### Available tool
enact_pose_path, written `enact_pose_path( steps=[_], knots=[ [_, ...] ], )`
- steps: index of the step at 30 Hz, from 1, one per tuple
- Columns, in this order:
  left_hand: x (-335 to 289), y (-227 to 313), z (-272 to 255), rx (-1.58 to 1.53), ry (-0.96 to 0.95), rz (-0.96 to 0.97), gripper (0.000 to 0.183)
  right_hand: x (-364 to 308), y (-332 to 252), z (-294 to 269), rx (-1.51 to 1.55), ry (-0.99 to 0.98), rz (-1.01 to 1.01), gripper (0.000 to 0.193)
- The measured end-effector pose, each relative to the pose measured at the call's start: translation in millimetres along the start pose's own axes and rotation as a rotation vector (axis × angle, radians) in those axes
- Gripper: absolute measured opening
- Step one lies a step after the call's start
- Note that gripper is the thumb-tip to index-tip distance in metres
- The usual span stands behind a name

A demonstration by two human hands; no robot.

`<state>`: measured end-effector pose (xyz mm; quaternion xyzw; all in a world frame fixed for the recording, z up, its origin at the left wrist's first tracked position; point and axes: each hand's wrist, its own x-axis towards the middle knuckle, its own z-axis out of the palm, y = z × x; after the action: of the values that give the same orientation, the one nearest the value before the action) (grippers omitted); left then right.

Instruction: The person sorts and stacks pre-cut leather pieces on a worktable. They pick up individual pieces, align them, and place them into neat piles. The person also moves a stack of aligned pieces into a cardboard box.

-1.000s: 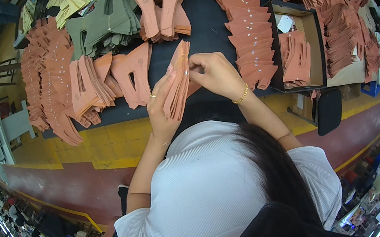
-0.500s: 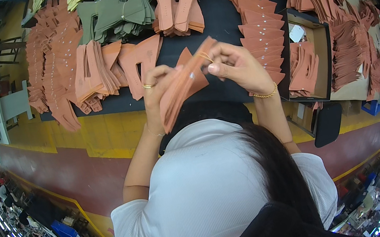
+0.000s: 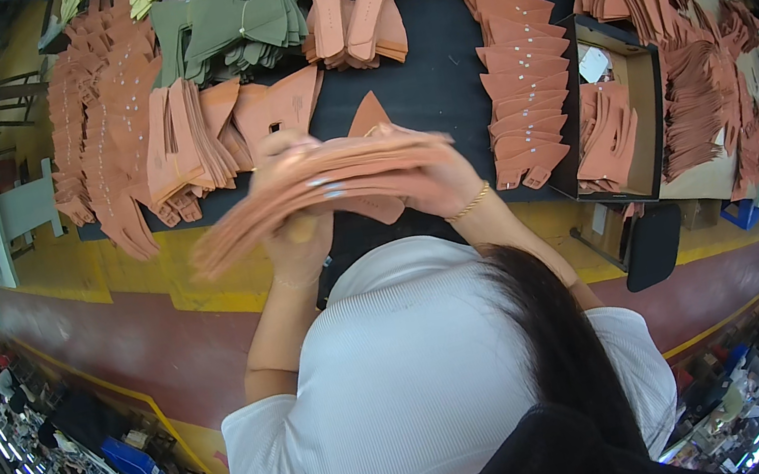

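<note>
A bundle (image 3: 319,182) of thin peach-orange pieces is in mid-air in front of the chest, over the desk's near edge. Half a second ago it slanted up toward 1 o'clock; now it lies crosswise, 9 to 3, arched, its edges fanning. Both hands now share the load, which seems to loosen the layers. The left hand (image 3: 298,234) is curled around the bundle left of its middle, fingers above, thumb below; the right hand (image 3: 444,180) is closed on its 3 o'clock end. Blur hides whether a band remains.

The layers look matte, bendy, leather-like, with pale spots along the edge. Behind, at 1 o'clock, a pointed orange piece (image 3: 368,115) shows.

Farther out on the dark, smooth desk (image 3: 436,65), a slotted green stack (image 3: 245,22) sits near 12, an orange pile (image 3: 190,138) at 10, an overlapping, scale-like row (image 3: 525,69) at 2, and a black-rimmed box (image 3: 657,122) at 3.
</note>
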<state>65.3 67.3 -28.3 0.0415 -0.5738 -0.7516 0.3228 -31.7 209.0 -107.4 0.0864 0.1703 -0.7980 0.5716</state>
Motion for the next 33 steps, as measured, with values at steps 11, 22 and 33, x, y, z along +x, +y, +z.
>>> enact_pose_path(
  steps=[11,22,33],
  knots=[
    [27.9,4.2,-68.6,-0.154,0.402,-0.5,0.027,11.2,-38.1,-101.2,-1.602,0.68,-0.526,0.017],
    [-26.9,-76.1,-52.3,-0.571,0.246,-0.851,0.045,14.5,-87.9,-49.7,-1.939,0.775,-0.562,0.054],
    [-5.7,-60.8,-21.5,-0.614,0.236,-0.721,0.05,4.7,1.1,46.0,-1.66,0.207,-0.68,0.042]
  ],
)
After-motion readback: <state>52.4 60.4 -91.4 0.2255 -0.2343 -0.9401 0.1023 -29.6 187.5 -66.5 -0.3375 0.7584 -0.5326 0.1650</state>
